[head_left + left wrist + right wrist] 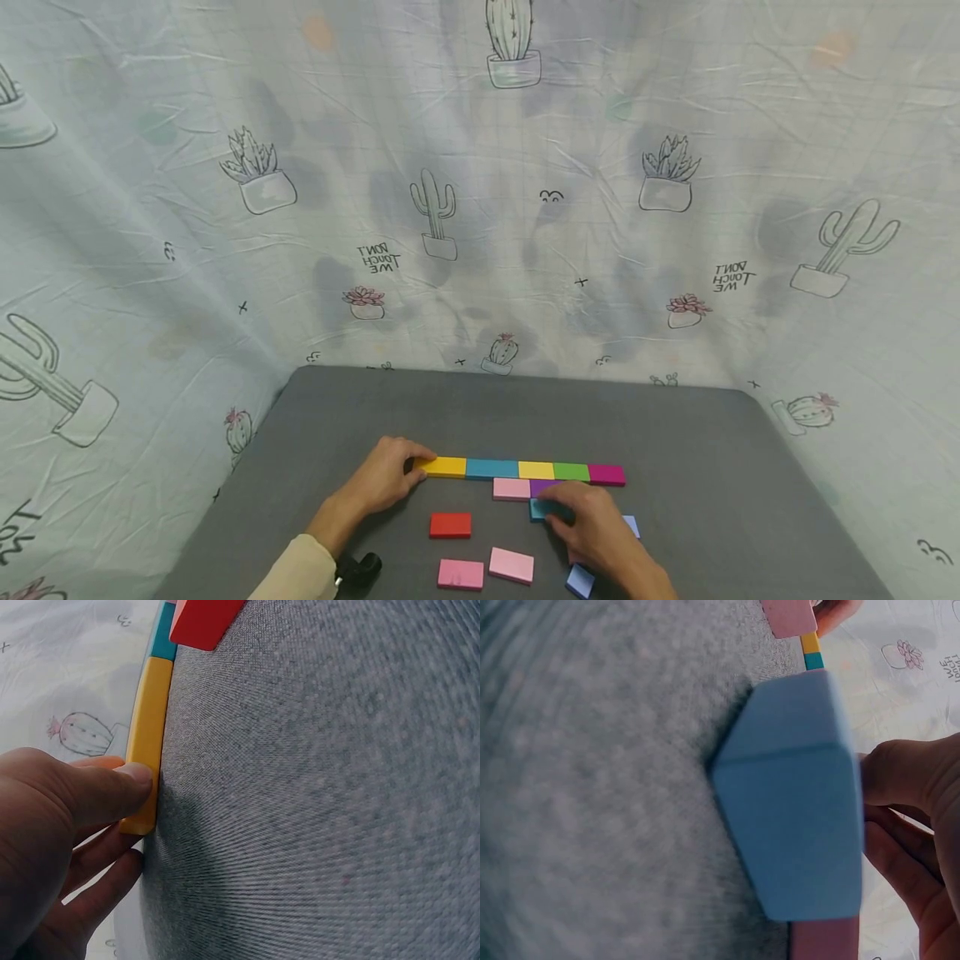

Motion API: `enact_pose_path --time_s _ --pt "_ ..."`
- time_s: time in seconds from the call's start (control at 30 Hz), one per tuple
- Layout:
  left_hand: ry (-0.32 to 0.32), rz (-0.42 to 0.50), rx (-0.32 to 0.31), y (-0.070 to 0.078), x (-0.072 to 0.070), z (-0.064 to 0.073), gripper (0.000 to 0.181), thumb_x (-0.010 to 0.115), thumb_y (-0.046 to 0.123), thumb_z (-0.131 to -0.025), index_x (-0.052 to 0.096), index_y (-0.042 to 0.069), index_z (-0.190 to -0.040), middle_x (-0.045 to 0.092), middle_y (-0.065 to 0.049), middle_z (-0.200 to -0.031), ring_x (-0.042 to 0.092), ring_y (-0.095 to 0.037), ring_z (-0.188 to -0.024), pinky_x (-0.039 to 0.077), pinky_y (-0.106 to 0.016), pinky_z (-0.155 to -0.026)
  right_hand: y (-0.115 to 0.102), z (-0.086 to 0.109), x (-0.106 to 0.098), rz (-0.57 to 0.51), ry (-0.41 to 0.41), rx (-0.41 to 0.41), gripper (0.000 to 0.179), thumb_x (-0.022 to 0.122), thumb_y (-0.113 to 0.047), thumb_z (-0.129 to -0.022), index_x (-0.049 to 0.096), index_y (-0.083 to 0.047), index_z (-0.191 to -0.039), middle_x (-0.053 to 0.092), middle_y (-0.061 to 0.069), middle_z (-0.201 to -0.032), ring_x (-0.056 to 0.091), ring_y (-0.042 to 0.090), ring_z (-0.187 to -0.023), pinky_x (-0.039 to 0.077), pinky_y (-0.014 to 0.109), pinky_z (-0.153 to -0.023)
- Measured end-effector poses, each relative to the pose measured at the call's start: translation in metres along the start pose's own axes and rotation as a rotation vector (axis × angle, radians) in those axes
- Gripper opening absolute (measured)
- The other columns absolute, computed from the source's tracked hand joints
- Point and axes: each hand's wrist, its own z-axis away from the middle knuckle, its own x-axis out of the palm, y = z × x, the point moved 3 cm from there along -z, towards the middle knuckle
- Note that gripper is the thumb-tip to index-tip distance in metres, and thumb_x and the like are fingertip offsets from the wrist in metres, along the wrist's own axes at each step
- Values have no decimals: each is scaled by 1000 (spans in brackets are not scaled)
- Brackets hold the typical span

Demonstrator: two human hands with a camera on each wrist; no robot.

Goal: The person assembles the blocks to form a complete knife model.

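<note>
At the left end of a row of flat coloured blocks, my left hand (386,472) pinches a yellow-orange block (447,467). In the left wrist view its thumb (131,784) lies on that block's near face, with the other fingers behind. My right hand (592,521) holds a teal block (537,510) between thumb and index finger, partly covering it. This block sits just below a pink block (512,489) and a purple block (543,487), which form a second row. The right wrist view hides the teal block; a light blue block (795,825) fills its middle.
The upper row continues with a blue block (492,468), a small yellow block (536,471), a green block (571,472) and a magenta block (607,475). Nearer lie a red block (450,526), two pink blocks and a periwinkle block (580,581). A patterned curtain (480,275) hangs behind the grey table (337,408).
</note>
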Motion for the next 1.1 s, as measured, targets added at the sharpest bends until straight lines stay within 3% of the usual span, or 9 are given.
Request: enact_pose_path --time_s 0.23,0.6,0.7,0.8,0.93,1.03,1.1 --pt "-1 -5 -5 1 -1 0 27 87 6 -92 85 12 -118 83 -3 -115 75 -25 -110 62 -53 -99 0 -1 0 -13 -46 55 30 90 -9 -90 82 -14 -118 81 -8 -112 74 10 -104 66 45 -95" --pt "-2 -1 1 1 -1 1 27 87 6 -92 85 11 -118 83 -3 -115 75 -25 -110 62 -53 -99 -2 1 -2 -38 -45 65 30 89 -15 -92 82 -17 -121 81 -10 -114 74 9 -104 66 42 -95" --pt "-3 1 5 0 -1 0 27 87 6 -92 85 11 -119 83 -4 -116 75 -25 -111 62 -54 -100 -4 7 -3 -136 -39 126 30 89 -23 -93 82 -20 -122 81 -12 -115 73 8 -102 66 37 -93" --pt "-2 -1 7 0 0 0 27 87 6 -92 85 11 -119 83 -3 -116 76 -25 -111 62 -53 -100 -7 14 -4 -304 -39 234 33 90 -31 -93 82 -21 -123 82 -10 -116 74 10 -103 66 34 -94" --pt "0 -1 13 -1 -1 0 27 87 6 -92 85 11 -119 83 -4 -116 75 -26 -111 61 -53 -100 -13 25 -1 -541 -50 389 39 92 -32 -90 82 -16 -124 82 -1 -121 76 20 -110 67 42 -96" --pt "-6 5 12 -1 -1 1 27 86 6 -93 85 12 -119 83 -3 -117 75 -25 -111 61 -53 -100 -18 31 3 -626 -58 455 41 93 -29 -89 82 -13 -125 81 5 -124 77 26 -113 66 52 -95" --pt "-12 8 7 0 -1 1 28 87 7 -93 85 12 -120 83 -3 -117 75 -25 -111 61 -53 -101 -21 35 6 -622 -65 465 43 94 -30 -88 82 -13 -125 81 5 -124 77 26 -113 66 53 -96"
